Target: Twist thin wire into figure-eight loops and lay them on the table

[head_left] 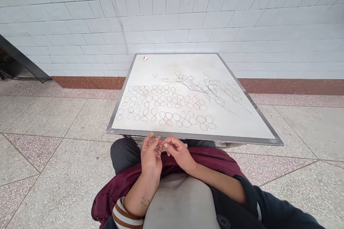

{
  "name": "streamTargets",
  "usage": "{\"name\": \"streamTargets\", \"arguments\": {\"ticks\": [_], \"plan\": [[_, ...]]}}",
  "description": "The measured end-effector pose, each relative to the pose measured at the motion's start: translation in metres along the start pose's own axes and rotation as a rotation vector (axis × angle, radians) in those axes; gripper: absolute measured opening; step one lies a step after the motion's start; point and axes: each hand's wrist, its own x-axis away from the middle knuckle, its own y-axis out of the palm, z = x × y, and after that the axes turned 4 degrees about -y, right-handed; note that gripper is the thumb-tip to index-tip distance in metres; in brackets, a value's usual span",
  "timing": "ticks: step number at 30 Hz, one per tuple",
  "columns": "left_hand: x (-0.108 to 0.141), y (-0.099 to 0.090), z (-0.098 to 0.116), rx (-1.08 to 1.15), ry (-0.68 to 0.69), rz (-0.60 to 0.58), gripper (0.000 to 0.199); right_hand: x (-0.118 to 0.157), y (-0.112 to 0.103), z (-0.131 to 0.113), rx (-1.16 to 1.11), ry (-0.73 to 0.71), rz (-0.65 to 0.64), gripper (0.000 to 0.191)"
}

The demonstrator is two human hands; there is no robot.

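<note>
Close to the table's near edge, above my lap, my left hand [152, 154] is turned palm up, its thumb and fingers pinched together. My right hand [178, 153] meets it from the right, thumb and forefinger also pinched. Between the fingertips is a thin wire [162, 135], faint and mostly hidden by the fingers. Beyond my hands, rows of thin dark wire loops [166, 118], joined in twos and threes, lie flat on the white table [236, 127]. Farther back on the right is a tangled pile of wires [197, 86] with long straight tails and looped ends.
A small red and white object [145, 58] sits at the table's far left corner. Grey metal trim [199, 136] edges the tabletop. A white tiled wall [166, 25] stands behind it, and speckled stone floor [70, 164] surrounds it.
</note>
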Motion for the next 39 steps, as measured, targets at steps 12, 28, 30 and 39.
{"name": "streamTargets", "arguments": {"ticks": [12,28,30,39], "plan": [[0.005,0.010,-0.003,0.035,-0.039,0.027,0.033,-0.004,-0.001,0.004,0.278,-0.274,0.137,0.012],[0.001,0.001,-0.004,0.029,-0.009,0.000,0.031,-0.008,-0.005,0.000,0.154,-0.152,0.019,0.019],[0.000,0.000,-0.004,0.020,-0.001,0.000,0.030,-0.008,-0.006,0.000,0.147,-0.155,0.000,0.019],[0.000,-0.005,-0.007,-0.055,0.049,-0.030,0.037,-0.003,-0.006,0.002,0.065,-0.118,-0.021,0.018]]}}
